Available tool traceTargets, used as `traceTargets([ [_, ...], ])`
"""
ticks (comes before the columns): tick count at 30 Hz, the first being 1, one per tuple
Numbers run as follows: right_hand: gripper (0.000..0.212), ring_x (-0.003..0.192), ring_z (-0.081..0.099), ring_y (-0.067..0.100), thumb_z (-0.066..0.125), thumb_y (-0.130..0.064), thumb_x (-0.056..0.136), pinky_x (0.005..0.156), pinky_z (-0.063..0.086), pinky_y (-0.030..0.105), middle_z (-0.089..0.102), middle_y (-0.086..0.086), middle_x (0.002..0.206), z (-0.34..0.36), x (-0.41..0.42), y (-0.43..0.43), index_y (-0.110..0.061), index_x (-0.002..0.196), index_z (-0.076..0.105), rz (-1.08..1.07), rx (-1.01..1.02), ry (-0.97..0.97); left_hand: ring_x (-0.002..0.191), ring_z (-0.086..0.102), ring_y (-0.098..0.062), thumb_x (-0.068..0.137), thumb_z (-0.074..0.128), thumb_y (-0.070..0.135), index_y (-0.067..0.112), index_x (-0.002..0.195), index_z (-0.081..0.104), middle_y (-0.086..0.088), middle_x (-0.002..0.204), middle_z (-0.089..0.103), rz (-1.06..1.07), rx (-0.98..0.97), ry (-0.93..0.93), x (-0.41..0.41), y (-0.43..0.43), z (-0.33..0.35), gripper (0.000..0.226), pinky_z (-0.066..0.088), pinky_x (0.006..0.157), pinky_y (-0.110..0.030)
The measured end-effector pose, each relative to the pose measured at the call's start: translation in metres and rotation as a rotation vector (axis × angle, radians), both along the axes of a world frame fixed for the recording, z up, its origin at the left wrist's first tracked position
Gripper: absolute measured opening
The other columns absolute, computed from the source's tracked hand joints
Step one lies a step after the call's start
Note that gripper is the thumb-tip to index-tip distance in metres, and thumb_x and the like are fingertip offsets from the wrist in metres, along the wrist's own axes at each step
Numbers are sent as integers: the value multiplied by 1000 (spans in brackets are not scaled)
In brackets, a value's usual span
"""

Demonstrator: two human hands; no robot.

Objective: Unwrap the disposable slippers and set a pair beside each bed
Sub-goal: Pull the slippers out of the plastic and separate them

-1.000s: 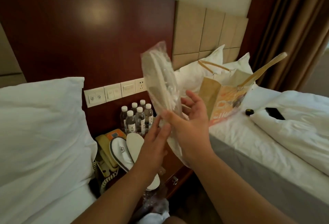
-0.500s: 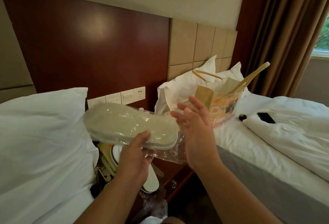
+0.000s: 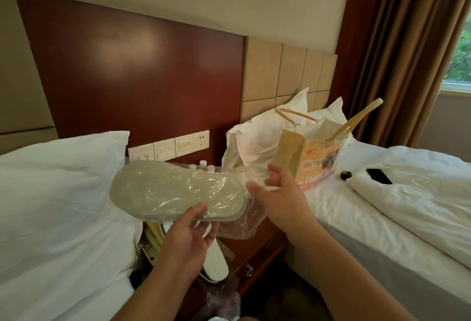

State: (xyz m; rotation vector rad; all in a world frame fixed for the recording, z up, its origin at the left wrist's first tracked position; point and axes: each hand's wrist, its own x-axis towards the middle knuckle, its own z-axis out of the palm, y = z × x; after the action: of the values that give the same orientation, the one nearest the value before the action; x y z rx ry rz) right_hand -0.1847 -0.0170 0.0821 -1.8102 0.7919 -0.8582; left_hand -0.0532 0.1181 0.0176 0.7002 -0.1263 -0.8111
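View: head camera, the only one.
Task item: wrapped slippers point(image 3: 175, 190), sole side up, held level above the nightstand point(image 3: 257, 249) between the two beds.
Step in hand: judged to be opening the plastic wrapper point(image 3: 239, 230); its loose end hangs at the right, below the heel.
Method: steady the pack with the left hand, take the loose film with the right, and draw it off along the pack's length so both slippers slide out together.
Left hand point(image 3: 188, 239): thumb pressed on the near edge, fingers curled beneath; grips the pack.
Right hand point(image 3: 277, 198): fingers spread and relaxed, just beside the heel end, holding nothing; contact with the film cannot be told.
Nearby: one bare slipper point(image 3: 216, 264) lies on the nightstand.
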Motion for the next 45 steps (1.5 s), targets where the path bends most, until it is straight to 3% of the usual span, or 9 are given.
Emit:
traceTargets([
  [6,74,109,56,17,88,-42,63,86,57,43,47,-6,131,5,-7,-3,-48,124,45,10,32,53,77,74,-19,72,74,8,14,91,68,-4,90,76,-58,-61,38,6,12,-4,22,55,70,-38],
  [10,123,85,68,23,91,4,53,61,62,38,59,3,112,0,-12,0,-60,137,27,302,192,172,81,74,-22,73,75,9,14,93,69,-7,97,76,-39,-83,83,9,13,-4,21,56,69,-39],
  [14,126,83,72,26,84,16,58,62,62,39,62,7,113,2,-18,-8,-54,145,24,287,201,143,76,73,-23,71,77,11,14,98,69,-9,94,76,-33,-103,132,10,13,-3,29,57,71,-39],
  [19,82,96,60,12,77,3,73,63,58,23,48,-8,126,-7,-21,2,-44,131,42,5,-243,187,73,73,-23,74,76,10,10,86,73,-9,94,76,-71,-80,116,7,9,-6,12,58,67,-37],
  [23,23,75,55,1,67,-13,86,64,46,15,59,-16,91,0,-14,15,-30,101,63,-89,-716,87,77,73,-21,73,75,10,13,81,70,-3,93,75,-88,-59,66,6,6,-7,9,56,69,-39],
  [29,40,40,55,-3,57,-70,80,40,41,17,62,-17,50,11,-4,21,-35,63,65,103,-242,186,94,72,-21,72,77,9,17,96,72,-2,105,75,-111,-23,-9,1,5,-11,25,55,77,-39],
  [36,7,67,68,15,79,-25,76,54,53,22,75,1,80,1,-5,8,-19,79,78,311,422,-206,89,73,-19,66,80,10,19,107,67,0,100,76,-87,4,-18,2,6,-12,44,57,72,-37],
  [41,37,82,74,14,47,1,85,63,56,25,78,1,92,-9,-4,4,-15,79,80,418,581,-364,80,74,-19,63,82,10,17,98,69,-1,92,76,-132,-22,-30,-1,3,-10,38,58,70,-38],
  [45,25,89,74,24,62,7,86,68,61,36,76,9,99,-11,-7,-8,-12,91,77,446,575,-348,82,72,-20,67,82,12,17,100,69,-3,97,74,-168,-21,-98,0,6,-10,35,57,74,-39],
])
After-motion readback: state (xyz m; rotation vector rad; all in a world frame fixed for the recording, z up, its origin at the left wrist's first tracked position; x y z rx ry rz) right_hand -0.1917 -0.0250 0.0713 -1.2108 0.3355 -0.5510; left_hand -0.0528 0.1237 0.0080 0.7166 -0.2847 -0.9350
